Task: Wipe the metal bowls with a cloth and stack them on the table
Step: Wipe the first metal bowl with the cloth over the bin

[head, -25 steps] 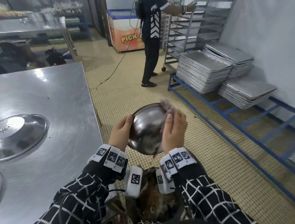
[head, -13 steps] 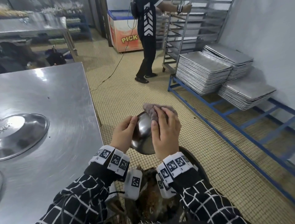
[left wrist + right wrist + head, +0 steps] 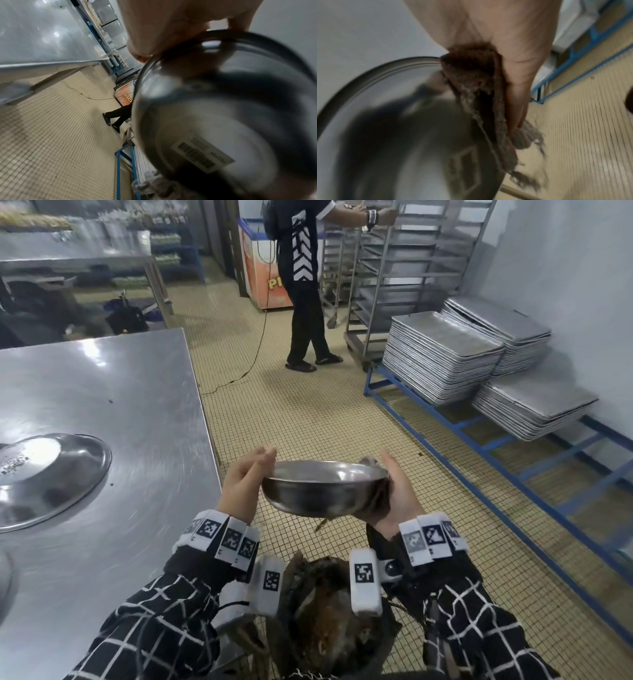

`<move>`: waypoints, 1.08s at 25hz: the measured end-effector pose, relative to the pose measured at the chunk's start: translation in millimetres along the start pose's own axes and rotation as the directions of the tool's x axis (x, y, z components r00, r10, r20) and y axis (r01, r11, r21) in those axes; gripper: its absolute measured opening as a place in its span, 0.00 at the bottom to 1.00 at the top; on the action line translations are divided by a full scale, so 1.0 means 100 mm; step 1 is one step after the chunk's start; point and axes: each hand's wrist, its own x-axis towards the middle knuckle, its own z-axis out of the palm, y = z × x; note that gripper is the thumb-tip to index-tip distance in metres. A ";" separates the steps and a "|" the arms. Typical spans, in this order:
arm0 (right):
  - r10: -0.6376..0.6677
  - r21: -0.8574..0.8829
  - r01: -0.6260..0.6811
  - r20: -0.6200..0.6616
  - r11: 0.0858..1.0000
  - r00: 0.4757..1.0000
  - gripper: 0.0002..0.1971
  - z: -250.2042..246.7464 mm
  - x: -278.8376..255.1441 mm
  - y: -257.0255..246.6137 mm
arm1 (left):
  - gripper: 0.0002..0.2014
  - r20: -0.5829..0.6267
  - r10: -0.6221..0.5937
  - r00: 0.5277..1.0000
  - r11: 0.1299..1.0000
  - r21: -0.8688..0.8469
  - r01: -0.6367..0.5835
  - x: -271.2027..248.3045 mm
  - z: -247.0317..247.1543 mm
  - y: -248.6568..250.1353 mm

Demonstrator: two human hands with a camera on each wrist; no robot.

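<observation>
I hold a shiny metal bowl (image 3: 322,491) rim-up over the tiled floor, just right of the steel table (image 3: 120,405). My left hand (image 3: 245,477) pinches its left rim. In the left wrist view the bowl's underside (image 3: 223,108) carries a barcode sticker. My right hand (image 3: 394,494) cups the bowl's right side, thumb over the rim, with a grey-brown cloth (image 3: 371,462) held between palm and metal. In the right wrist view the cloth (image 3: 479,94) wraps over the rim of the bowl (image 3: 393,135) under my fingers (image 3: 517,94). Another metal bowl (image 3: 44,477) lies upside down on the table.
Below my wrists is a dark basket (image 3: 325,628) of wet brownish items. A person (image 3: 305,285) stands by a tray rack (image 3: 411,268). Stacks of metal trays (image 3: 442,357) rest on a blue frame (image 3: 479,467) along the right wall. A cable (image 3: 260,344) runs across the floor.
The bowl has turned from tilted, underside towards me, to level and rim-up. My right hand with the cloth slid from the bowl's back to its right side. The person stepped towards the rack.
</observation>
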 end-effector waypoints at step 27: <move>-0.111 -0.872 0.241 0.214 0.427 0.971 0.13 1.89 0.51 2.05 | 0.12 -0.505 -0.417 0.756 0.835 0.115 0.537 -1.03 -2.69 -0.38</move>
